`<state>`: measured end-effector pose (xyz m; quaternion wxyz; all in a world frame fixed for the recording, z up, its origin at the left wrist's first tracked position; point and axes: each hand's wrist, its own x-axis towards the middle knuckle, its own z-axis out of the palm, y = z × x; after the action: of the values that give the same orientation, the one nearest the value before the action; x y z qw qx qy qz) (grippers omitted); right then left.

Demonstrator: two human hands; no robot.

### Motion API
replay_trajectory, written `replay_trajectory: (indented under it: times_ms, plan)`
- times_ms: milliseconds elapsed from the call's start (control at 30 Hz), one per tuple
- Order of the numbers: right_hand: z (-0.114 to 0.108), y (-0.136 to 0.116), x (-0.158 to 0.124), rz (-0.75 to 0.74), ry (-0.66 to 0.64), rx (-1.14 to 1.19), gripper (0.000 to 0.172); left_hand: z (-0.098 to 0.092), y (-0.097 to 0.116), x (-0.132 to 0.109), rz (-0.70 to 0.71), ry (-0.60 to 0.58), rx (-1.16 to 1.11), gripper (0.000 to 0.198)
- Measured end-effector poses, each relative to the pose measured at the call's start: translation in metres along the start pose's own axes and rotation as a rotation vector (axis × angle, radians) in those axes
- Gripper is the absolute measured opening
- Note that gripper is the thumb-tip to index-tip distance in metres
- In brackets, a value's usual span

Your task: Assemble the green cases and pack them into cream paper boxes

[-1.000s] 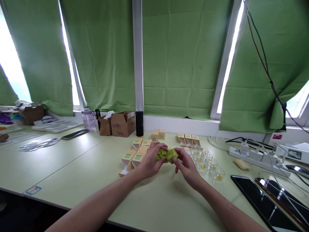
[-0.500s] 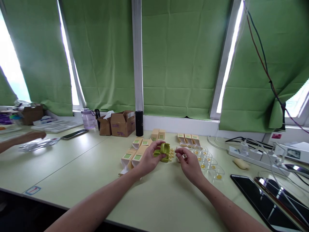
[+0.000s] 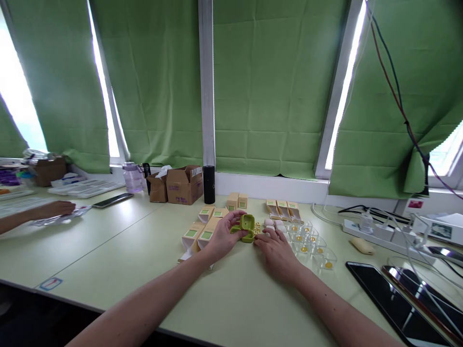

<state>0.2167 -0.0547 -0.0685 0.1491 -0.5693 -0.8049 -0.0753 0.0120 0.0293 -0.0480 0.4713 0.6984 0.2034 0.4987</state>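
My left hand [image 3: 224,236] grips a small green hinged case [image 3: 246,227] with its lid standing up, just above the pale green table [image 3: 108,246]. My right hand [image 3: 275,248] lies low on the table right of the case, fingers reaching toward small yellow pieces [image 3: 256,228] and pale items [image 3: 269,223] beside it; what its fingertips touch is too small to name. Clear plastic trays with yellow centres [image 3: 307,241] sit just right of that hand. Tan boxes with green labels [image 3: 202,230] lie left of the case.
More tan boxes [image 3: 283,208] stand behind the trays. Cardboard boxes [image 3: 181,185], a black cylinder [image 3: 209,184] and a bottle [image 3: 132,177] line the sill. A power strip [image 3: 376,231] with cables and dark tablets [image 3: 394,299] fill the right. Another person's hand [image 3: 54,208] rests at far left.
The green case went from both hands to my left hand alone, lid up. My right hand let go and dropped to the table. Another person's hand came in at far left.
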Motion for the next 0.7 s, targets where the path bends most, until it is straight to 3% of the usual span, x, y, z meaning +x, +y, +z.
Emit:
replay_trajectory:
  times_ms: [167,333,533,700]
  plan:
    - [-0.002,-0.003,0.001,0.015,0.008,-0.040,0.050,0.001,0.002,0.000,-0.011,-0.002,-0.005,0.057]
    - [-0.001,-0.001,0.004,0.014,0.254,0.047,0.033,0.002,0.006,0.000,0.000,0.016,0.005,0.058]
    - [-0.005,0.000,0.004,0.071,0.549,0.376,0.019,0.002,0.007,-0.001,0.013,0.032,0.049,0.055]
    - [-0.013,-0.007,0.003,0.211,0.590,0.731,0.006,0.002,0.006,-0.002,0.016,0.030,0.082,0.053]
